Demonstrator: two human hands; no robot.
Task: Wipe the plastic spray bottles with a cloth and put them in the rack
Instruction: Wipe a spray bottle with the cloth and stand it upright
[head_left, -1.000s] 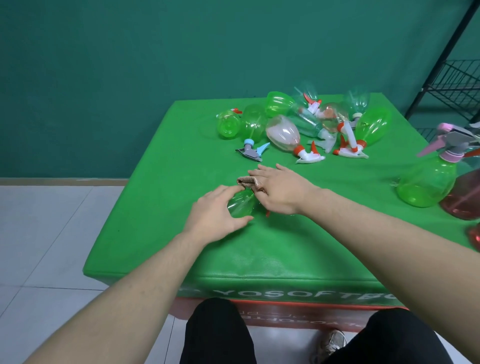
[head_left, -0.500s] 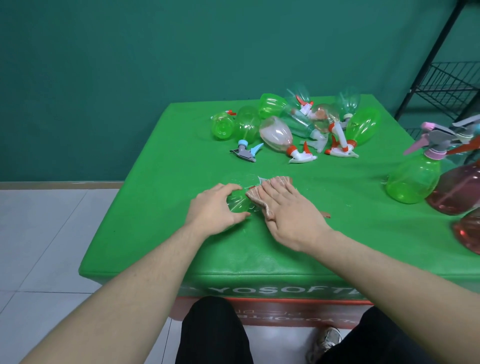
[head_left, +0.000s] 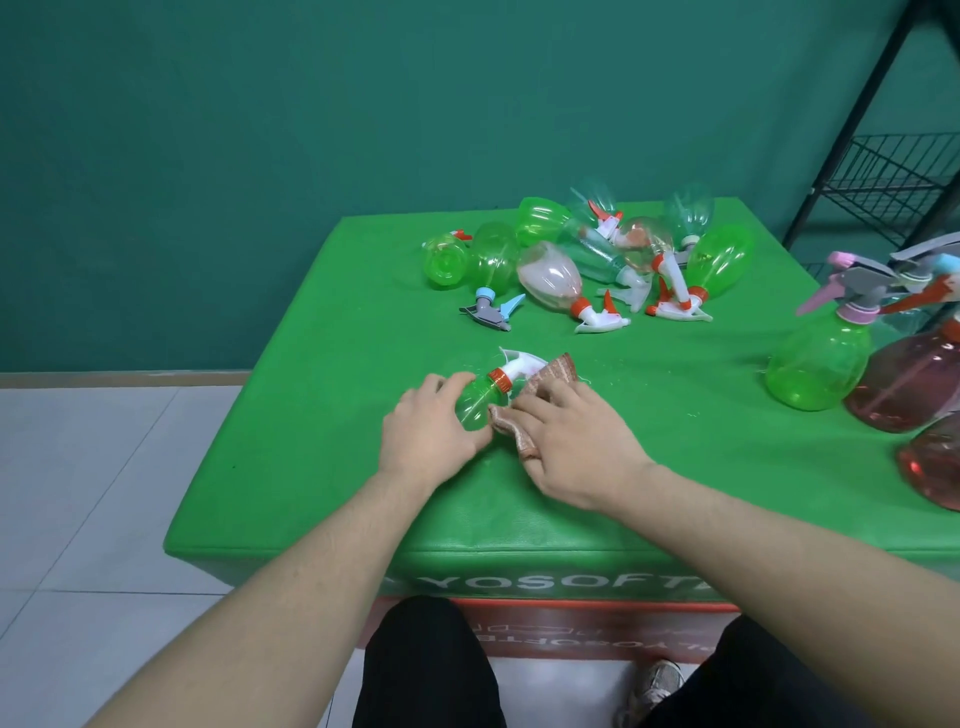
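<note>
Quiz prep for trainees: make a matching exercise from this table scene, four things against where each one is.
Things:
1. small green bottle
2. brown cloth
3. loose grey and blue trigger head
4. wire rack

Places:
A. beyond the table's far right corner
B. under the right hand
C. lying on the mat by the bottle pile
D. gripped by the left hand

Pairs: 1-D, 2-B, 3-C, 4-A

Green table — scattered spray bottles (lying), cloth
</note>
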